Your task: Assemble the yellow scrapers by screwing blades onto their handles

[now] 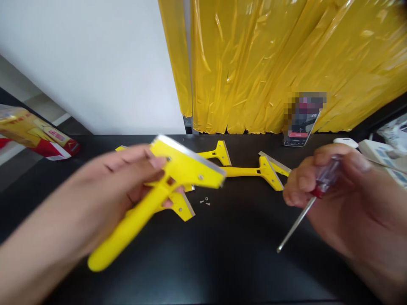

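My left hand (124, 178) is closed on a yellow scraper (152, 203), gripping it by the head. Its metal blade edge points up and to the right, and the handle slants down to the left. Two screws show on the head. In my right hand (333, 199) is a screwdriver (321, 186) with a clear and red handle, its metal shaft pointing down to the left, apart from the scraper. Behind and below the held scraper, several more yellow scrapers (244, 171) lie on the black table (222, 254). A few small screws (205, 202) rest near the middle.
A phone (300, 123) leans against yellow plastic sheeting (241, 63) at the back. On the left stands a yellow and red package (38, 133). White items (378, 152) sit at the right edge, partly behind my right hand. A white panel (111, 63) rises behind the table.
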`<control>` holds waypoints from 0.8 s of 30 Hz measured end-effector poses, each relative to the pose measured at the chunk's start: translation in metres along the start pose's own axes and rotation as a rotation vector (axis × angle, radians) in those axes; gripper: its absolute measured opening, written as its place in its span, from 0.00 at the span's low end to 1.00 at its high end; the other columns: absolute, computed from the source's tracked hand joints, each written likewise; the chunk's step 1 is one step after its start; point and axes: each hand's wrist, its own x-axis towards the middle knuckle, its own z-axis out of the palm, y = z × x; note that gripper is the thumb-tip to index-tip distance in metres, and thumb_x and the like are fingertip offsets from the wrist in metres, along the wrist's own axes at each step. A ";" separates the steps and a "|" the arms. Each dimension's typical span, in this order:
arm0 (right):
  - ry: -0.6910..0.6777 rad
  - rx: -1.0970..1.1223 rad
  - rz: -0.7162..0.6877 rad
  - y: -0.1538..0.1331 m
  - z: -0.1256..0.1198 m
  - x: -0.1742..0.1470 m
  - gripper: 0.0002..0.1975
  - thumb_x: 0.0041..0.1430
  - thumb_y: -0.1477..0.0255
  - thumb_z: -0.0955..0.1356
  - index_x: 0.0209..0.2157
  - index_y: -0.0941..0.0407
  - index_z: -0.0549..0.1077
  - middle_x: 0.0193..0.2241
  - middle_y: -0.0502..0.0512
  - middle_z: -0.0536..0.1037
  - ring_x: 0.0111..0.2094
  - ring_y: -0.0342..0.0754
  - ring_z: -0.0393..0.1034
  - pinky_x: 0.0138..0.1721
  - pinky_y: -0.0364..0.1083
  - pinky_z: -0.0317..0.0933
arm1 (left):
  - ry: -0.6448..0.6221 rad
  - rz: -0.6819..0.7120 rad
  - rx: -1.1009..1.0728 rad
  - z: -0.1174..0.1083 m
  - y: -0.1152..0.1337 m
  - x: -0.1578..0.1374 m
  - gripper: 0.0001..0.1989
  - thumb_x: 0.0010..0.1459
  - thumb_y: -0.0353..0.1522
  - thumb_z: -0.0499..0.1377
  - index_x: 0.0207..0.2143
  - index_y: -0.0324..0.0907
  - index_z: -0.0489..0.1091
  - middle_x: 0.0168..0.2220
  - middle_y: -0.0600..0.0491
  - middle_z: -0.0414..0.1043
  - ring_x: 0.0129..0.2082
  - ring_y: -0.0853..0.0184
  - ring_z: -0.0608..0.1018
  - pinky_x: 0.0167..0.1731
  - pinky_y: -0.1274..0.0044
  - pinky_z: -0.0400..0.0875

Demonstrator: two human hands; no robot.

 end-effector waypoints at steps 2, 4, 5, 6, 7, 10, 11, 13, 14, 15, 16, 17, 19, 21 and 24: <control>-0.024 0.043 0.077 0.008 0.003 0.003 0.10 0.69 0.63 0.69 0.36 0.53 0.79 0.23 0.52 0.78 0.22 0.48 0.73 0.24 0.47 0.71 | 0.129 0.117 0.068 -0.012 0.018 0.015 0.17 0.67 0.28 0.53 0.50 0.27 0.77 0.34 0.53 0.85 0.36 0.61 0.85 0.41 0.65 0.75; -0.062 0.047 0.114 0.014 0.004 0.001 0.10 0.69 0.64 0.68 0.37 0.52 0.78 0.23 0.52 0.77 0.22 0.49 0.73 0.23 0.47 0.70 | 0.126 0.233 0.042 -0.019 0.028 0.033 0.24 0.67 0.24 0.44 0.58 0.25 0.71 0.39 0.56 0.85 0.44 0.63 0.83 0.46 0.65 0.69; -0.084 0.044 0.126 0.016 0.004 0.000 0.10 0.69 0.64 0.68 0.37 0.52 0.78 0.24 0.52 0.77 0.22 0.49 0.73 0.23 0.48 0.70 | 0.134 0.266 0.016 -0.022 0.030 0.042 0.23 0.66 0.24 0.46 0.58 0.25 0.70 0.42 0.55 0.85 0.47 0.62 0.82 0.48 0.66 0.68; -0.104 0.040 0.138 0.018 0.004 -0.002 0.09 0.69 0.64 0.67 0.37 0.52 0.78 0.24 0.52 0.77 0.23 0.49 0.73 0.24 0.48 0.70 | 0.135 0.233 -0.008 -0.024 0.030 0.051 0.22 0.64 0.24 0.52 0.58 0.28 0.72 0.46 0.54 0.85 0.49 0.61 0.82 0.51 0.68 0.69; -0.122 0.039 0.146 0.020 0.004 -0.003 0.09 0.70 0.64 0.67 0.37 0.52 0.78 0.24 0.52 0.77 0.23 0.49 0.74 0.24 0.48 0.70 | 0.138 0.164 -0.035 -0.026 0.028 0.059 0.21 0.63 0.24 0.54 0.57 0.28 0.72 0.47 0.53 0.85 0.50 0.59 0.82 0.50 0.68 0.69; -0.154 0.045 0.159 0.022 0.003 -0.004 0.09 0.70 0.65 0.67 0.38 0.53 0.77 0.24 0.52 0.77 0.24 0.49 0.74 0.25 0.47 0.69 | 0.219 0.096 -0.068 -0.031 0.017 0.079 0.27 0.63 0.24 0.41 0.58 0.27 0.70 0.42 0.54 0.85 0.49 0.58 0.82 0.45 0.68 0.68; -0.160 0.049 0.158 0.023 0.003 -0.003 0.09 0.70 0.65 0.67 0.38 0.53 0.77 0.24 0.52 0.77 0.24 0.49 0.73 0.26 0.47 0.69 | 0.212 0.086 -0.046 -0.033 0.012 0.084 0.25 0.63 0.24 0.45 0.59 0.29 0.70 0.40 0.56 0.86 0.46 0.59 0.83 0.44 0.69 0.69; -0.163 0.049 0.165 0.024 0.003 -0.002 0.08 0.69 0.65 0.68 0.38 0.53 0.77 0.24 0.52 0.76 0.24 0.48 0.73 0.26 0.47 0.68 | 0.162 0.077 0.045 -0.038 0.003 0.089 0.28 0.64 0.25 0.39 0.58 0.28 0.70 0.35 0.60 0.84 0.45 0.64 0.83 0.45 0.69 0.66; -0.161 0.041 0.172 0.025 0.003 -0.001 0.08 0.69 0.65 0.68 0.37 0.53 0.77 0.24 0.52 0.76 0.24 0.48 0.72 0.26 0.47 0.68 | 0.123 0.085 0.107 -0.041 -0.001 0.090 0.25 0.66 0.26 0.42 0.57 0.29 0.72 0.34 0.60 0.84 0.44 0.66 0.84 0.46 0.70 0.67; -0.158 0.032 0.184 0.025 0.003 -0.001 0.08 0.69 0.65 0.68 0.37 0.53 0.77 0.24 0.52 0.76 0.24 0.48 0.72 0.26 0.47 0.68 | 0.085 0.097 0.165 -0.044 -0.004 0.090 0.22 0.67 0.27 0.47 0.56 0.31 0.74 0.35 0.59 0.85 0.42 0.66 0.85 0.46 0.72 0.69; -0.155 0.021 0.197 0.026 0.003 0.000 0.08 0.69 0.64 0.69 0.37 0.52 0.78 0.24 0.52 0.76 0.24 0.48 0.72 0.25 0.46 0.68 | 0.056 0.109 0.209 -0.046 -0.007 0.090 0.18 0.66 0.29 0.55 0.54 0.33 0.76 0.36 0.56 0.86 0.41 0.65 0.86 0.45 0.74 0.72; -0.154 0.011 0.210 0.026 0.003 0.000 0.09 0.69 0.64 0.69 0.36 0.52 0.78 0.24 0.52 0.76 0.23 0.48 0.72 0.25 0.46 0.67 | 0.035 0.119 0.249 -0.049 -0.009 0.090 0.17 0.63 0.32 0.62 0.53 0.35 0.77 0.39 0.52 0.86 0.39 0.64 0.87 0.43 0.75 0.76; -0.160 0.002 0.229 0.027 0.003 0.000 0.09 0.68 0.63 0.70 0.36 0.52 0.78 0.24 0.52 0.77 0.24 0.48 0.71 0.25 0.46 0.68 | 0.033 0.128 0.319 -0.054 -0.012 0.090 0.22 0.58 0.36 0.69 0.54 0.40 0.78 0.42 0.47 0.86 0.38 0.59 0.87 0.41 0.73 0.80; -0.166 0.002 0.234 0.027 0.003 0.001 0.09 0.68 0.62 0.70 0.36 0.52 0.78 0.24 0.52 0.77 0.24 0.48 0.71 0.26 0.46 0.68 | 0.059 0.130 0.393 -0.060 -0.013 0.092 0.27 0.57 0.38 0.69 0.59 0.43 0.76 0.43 0.47 0.86 0.40 0.57 0.86 0.44 0.69 0.80; -0.164 -0.004 0.235 0.026 0.002 0.001 0.09 0.69 0.63 0.70 0.36 0.52 0.79 0.24 0.52 0.77 0.24 0.47 0.72 0.26 0.46 0.68 | 0.106 0.134 0.467 -0.069 -0.014 0.097 0.32 0.56 0.40 0.70 0.62 0.46 0.73 0.44 0.49 0.85 0.43 0.55 0.85 0.47 0.68 0.79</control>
